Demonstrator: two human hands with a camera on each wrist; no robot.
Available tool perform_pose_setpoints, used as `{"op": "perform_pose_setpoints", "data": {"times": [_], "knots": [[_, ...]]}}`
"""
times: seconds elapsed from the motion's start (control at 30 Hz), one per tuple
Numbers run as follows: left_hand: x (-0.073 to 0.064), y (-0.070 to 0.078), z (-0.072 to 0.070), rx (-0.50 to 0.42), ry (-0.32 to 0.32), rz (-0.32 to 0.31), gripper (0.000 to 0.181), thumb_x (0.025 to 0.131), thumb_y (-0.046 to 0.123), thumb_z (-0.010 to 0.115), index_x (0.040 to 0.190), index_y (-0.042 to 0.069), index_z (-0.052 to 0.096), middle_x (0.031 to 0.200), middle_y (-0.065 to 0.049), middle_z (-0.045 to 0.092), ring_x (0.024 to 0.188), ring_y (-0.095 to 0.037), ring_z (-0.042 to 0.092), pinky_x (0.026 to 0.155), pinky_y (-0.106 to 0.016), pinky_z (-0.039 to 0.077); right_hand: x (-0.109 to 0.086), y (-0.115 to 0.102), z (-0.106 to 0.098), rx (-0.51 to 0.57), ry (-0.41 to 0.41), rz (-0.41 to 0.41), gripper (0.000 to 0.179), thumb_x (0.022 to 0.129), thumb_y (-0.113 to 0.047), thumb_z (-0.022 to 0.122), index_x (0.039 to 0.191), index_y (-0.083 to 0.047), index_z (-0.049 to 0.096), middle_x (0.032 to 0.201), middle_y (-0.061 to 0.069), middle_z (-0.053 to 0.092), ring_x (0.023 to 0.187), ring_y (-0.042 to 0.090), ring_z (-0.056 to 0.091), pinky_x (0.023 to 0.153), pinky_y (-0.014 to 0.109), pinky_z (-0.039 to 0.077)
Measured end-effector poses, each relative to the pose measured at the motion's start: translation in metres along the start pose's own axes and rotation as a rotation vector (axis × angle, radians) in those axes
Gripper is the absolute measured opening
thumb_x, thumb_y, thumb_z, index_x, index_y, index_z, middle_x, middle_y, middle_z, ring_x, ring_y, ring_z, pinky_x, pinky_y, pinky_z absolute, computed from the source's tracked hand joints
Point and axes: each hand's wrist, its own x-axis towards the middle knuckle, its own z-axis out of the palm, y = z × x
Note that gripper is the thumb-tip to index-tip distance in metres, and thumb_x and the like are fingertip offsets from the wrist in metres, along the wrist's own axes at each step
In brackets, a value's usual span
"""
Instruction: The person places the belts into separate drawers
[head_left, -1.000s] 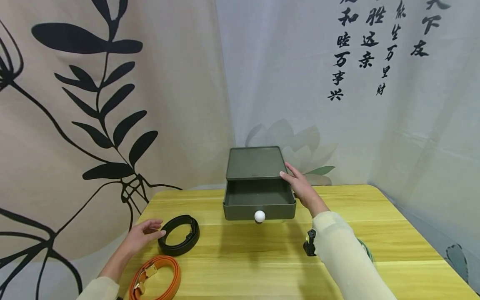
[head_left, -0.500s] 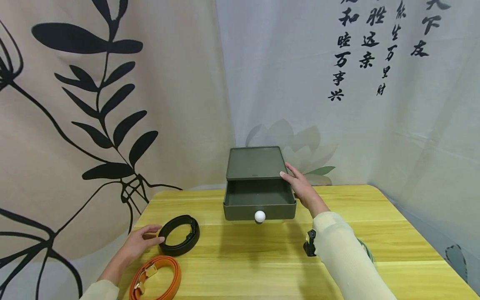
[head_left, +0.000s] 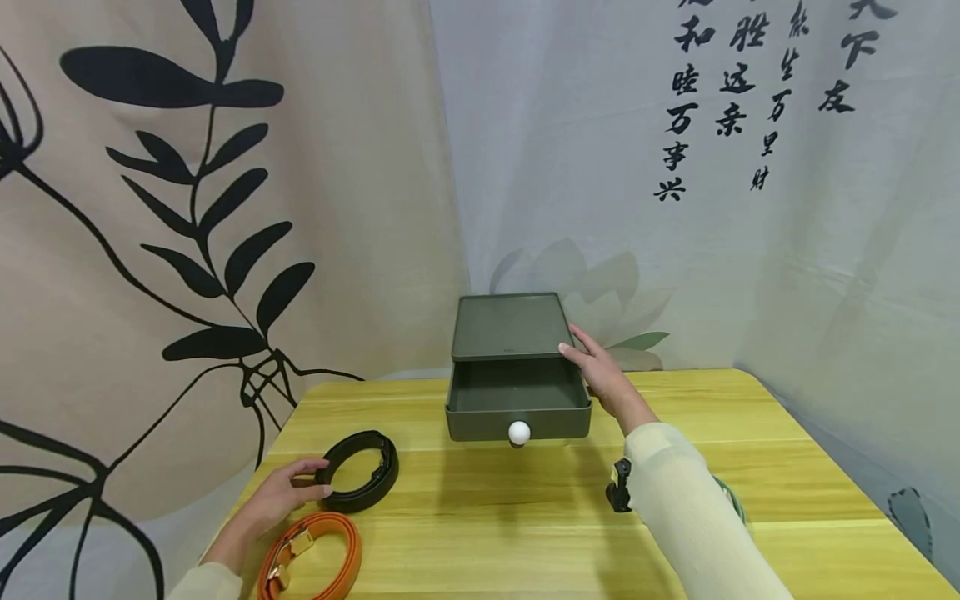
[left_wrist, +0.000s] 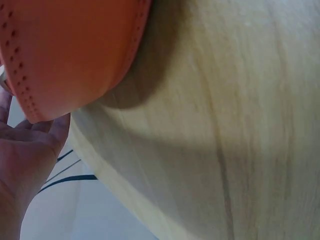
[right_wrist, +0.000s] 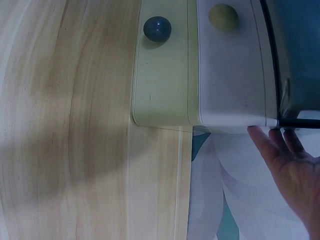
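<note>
A coiled black belt (head_left: 358, 472) lies on the table's left side. My left hand (head_left: 279, 502) is at its left edge, fingers and thumb spread and reaching its rim; whether they touch it cannot be told. Nearer me lies a coiled orange belt (head_left: 315, 557) with gold-coloured buckle parts, large in the left wrist view, where the black belt is out of sight. A dark grey drawer (head_left: 480, 423) with a white knob (head_left: 519, 432) stands pulled out at the back. My right hand (head_left: 603, 379) rests against the right side of its casing (head_left: 512, 325), fingers extended.
Below the grey drawer, the right wrist view shows a white drawer (right_wrist: 232, 75) and a cream drawer (right_wrist: 162, 82), both shut, with round knobs. A green object (head_left: 731, 498) is mostly hidden behind my right sleeve. Printed cloth (head_left: 360, 167) hangs behind the wooden table (head_left: 480, 533).
My left hand has lowered slightly toward me and come closer to the black belt's left rim, its fingers and thumb now at the rim. The right hand and drawer have not moved.
</note>
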Motion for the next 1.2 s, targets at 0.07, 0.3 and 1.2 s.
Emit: {"op": "perform_pose_setpoints", "data": {"times": [0.07,0.3,1.2], "knots": [[0.001,-0.001,0.0,-0.008,-0.012,0.004,0.059,0.089,0.02,0.077,0.137,-0.004,0.052,0.137,-0.03,0.046,0.119,-0.045,0.053,0.083,-0.045,0.054,0.0,0.0,0.0,-0.003,0.001,0.002,0.066,0.104,-0.043,0.048,0.16,-0.033,0.014,0.165,0.011,0.008,0.149,0.039,0.012,0.109,0.071,0.018],[0.003,-0.005,0.001,-0.04,-0.05,-0.01,0.059,0.088,0.019,0.077,0.138,-0.003,0.052,0.139,-0.03,0.044,0.119,-0.043,0.054,0.085,-0.047,0.053,0.0,0.0,0.0,-0.008,0.0,0.003,0.067,0.104,-0.044,0.048,0.16,-0.034,0.014,0.165,0.011,0.006,0.149,0.039,0.011,0.109,0.07,0.018],[0.004,-0.011,0.0,-0.032,-0.154,0.049,0.06,0.085,0.018,0.08,0.131,-0.009,0.053,0.122,-0.022,0.061,0.109,-0.034,0.059,0.085,-0.044,0.053,-0.001,-0.001,0.003,-0.003,0.02,-0.002,0.068,0.102,-0.044,0.051,0.16,-0.032,0.017,0.165,0.011,0.012,0.148,0.037,0.015,0.108,0.07,0.021]]}}
